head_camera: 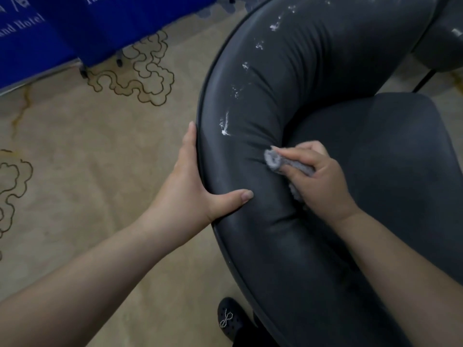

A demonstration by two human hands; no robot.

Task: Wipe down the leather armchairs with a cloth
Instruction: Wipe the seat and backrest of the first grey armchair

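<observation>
Right grip: the right hand [318, 179] holds a small grey cloth [274, 160], fingers curled round it, the bunched end pressed by a fingertip onto the padded backrest just beside the seat crease.
Left grip: the left hand [190, 186] lies wide and flat-fingered on the outer rim of the backrest, thumb spread onto the padding, holding nothing.
Armchair [288, 234]: dark grey leather, glossy, with a curved rolled backrest edged in dark piping; soft creases gather near the cloth.
Marks: a trail of white smears [225, 126] runs up the backrest away from the cloth.
Seat [390, 156]: matte dark cushion, right of the hand.
Floor: beige carpet [100, 159] with dark cloud outlines; a black shoe [229, 319] near the chair's base.
Beyond: blue drape [50, 41] with white lettering.
</observation>
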